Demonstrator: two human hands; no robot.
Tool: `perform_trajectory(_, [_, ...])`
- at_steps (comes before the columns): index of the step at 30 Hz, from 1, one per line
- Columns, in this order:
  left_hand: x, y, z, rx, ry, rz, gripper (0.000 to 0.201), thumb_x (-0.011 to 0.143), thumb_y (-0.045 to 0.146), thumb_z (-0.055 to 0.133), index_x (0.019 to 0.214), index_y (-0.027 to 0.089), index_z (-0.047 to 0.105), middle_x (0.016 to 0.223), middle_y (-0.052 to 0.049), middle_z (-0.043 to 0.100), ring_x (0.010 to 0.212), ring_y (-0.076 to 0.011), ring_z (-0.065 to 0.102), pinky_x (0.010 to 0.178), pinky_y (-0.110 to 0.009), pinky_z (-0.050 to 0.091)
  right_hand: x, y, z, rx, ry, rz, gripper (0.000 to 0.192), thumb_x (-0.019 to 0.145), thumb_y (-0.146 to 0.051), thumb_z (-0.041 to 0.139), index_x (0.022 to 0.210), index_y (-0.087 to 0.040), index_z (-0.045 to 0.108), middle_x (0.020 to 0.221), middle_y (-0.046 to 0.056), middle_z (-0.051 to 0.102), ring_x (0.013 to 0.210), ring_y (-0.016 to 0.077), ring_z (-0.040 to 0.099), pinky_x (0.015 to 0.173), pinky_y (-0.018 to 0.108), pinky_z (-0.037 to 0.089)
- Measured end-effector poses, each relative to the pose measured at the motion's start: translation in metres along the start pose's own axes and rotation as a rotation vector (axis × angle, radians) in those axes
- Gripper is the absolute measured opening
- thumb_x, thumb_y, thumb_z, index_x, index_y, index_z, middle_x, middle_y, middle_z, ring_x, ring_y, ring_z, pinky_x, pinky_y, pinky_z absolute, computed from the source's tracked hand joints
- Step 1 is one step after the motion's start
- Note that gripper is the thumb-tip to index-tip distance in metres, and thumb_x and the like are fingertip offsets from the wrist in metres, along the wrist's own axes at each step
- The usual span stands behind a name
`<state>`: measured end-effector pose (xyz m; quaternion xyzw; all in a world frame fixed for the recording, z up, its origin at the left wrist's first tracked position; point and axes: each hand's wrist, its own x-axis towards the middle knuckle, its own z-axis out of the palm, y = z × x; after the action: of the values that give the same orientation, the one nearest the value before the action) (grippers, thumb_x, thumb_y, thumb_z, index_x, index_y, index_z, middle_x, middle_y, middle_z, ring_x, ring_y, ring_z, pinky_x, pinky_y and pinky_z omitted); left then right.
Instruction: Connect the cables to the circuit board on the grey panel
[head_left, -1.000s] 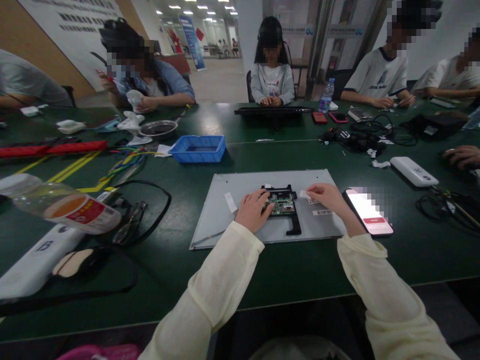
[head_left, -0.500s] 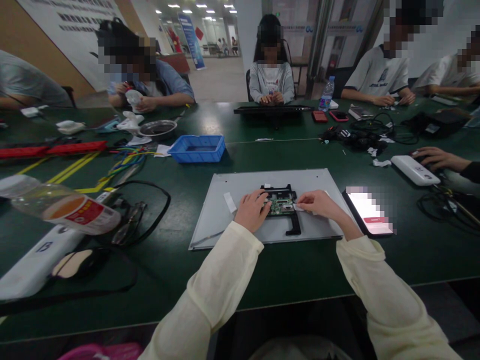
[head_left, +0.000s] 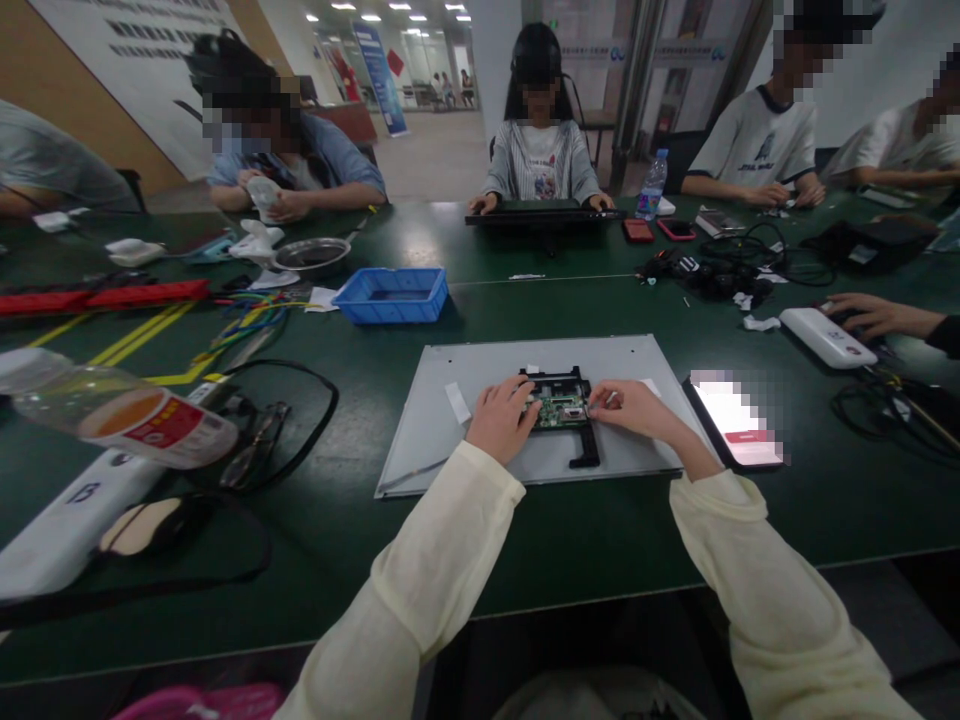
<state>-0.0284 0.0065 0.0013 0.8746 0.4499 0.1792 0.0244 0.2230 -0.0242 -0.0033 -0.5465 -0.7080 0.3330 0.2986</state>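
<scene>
A grey metal panel (head_left: 442,445) lies flat on the green table in front of me. On it sits a small green circuit board (head_left: 559,408) inside a black plastic frame (head_left: 584,452). My left hand (head_left: 501,420) rests on the board's left edge with its fingers curled over it. At the board's right edge, my right hand (head_left: 636,408) pinches a small pale strip (head_left: 611,398) between thumb and forefinger. A white tape piece (head_left: 457,402) is stuck on the panel to the left of my hands.
A lit phone (head_left: 739,428) lies just right of the panel. A blue tray (head_left: 391,297) stands behind it; a tipped bottle (head_left: 120,412), glasses (head_left: 255,442) and cables lie at left. Tangled cables (head_left: 712,278) and a white box (head_left: 825,338) sit at right. Several people work around the table.
My right hand has moved left from the panel's label area to the board's right edge, carrying the pale strip. My left hand has stayed on the board.
</scene>
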Motion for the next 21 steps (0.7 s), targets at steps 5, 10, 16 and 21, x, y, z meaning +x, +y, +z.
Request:
perform_trajectory(5, [0.000,0.004,-0.006,0.022,0.026,-0.012,0.035,0.095,0.036,0.037,0.124,0.021,0.052,0.135,-0.008,0.050,0.122,-0.0247,0.048,0.105,-0.044,0.032,0.000,0.001,0.001,0.016,-0.014,0.008,0.019,0.076,-0.035,0.062,0.084,-0.019,0.069,0.076,0.001,0.067,0.067,0.0134,0.058,0.064,0.026,0.044])
perform_trajectory(10, [-0.006,0.010,-0.020,0.010,0.052,-0.044,0.033,0.095,0.035,0.038,0.120,0.022,0.054,0.132,-0.008,0.054,0.119,-0.0248,0.051,0.105,-0.046,0.033,0.000,0.002,-0.001,0.081,-0.013,0.033,0.025,0.080,-0.040,0.057,0.085,-0.018,0.069,0.074,0.001,0.067,0.059,0.0114,0.056,0.055,0.023,0.041])
perform_trajectory(16, [-0.026,-0.011,-0.047,-0.112,0.135,-0.097,0.028,0.090,0.029,0.044,0.114,0.021,0.056,0.119,-0.006,0.060,0.111,-0.0220,0.056,0.099,-0.039,0.043,0.003,0.007,-0.001,0.149,0.087,0.063,0.027,0.081,-0.042,0.054,0.086,-0.018,0.066,0.068,0.001,0.066,0.052,0.0108,0.053,0.049,0.022,0.040])
perform_trajectory(21, [-0.028,-0.069,-0.059,-0.188,0.177,-0.284,0.028,0.082,0.026,0.050,0.108,0.021,0.059,0.114,-0.004,0.059,0.085,-0.0163,0.064,0.090,-0.034,0.049,0.005,0.010,0.002,0.159,0.196,0.051,0.029,0.082,-0.043,0.054,0.088,-0.017,0.065,0.067,0.001,0.066,0.052,0.0118,0.054,0.054,0.024,0.042])
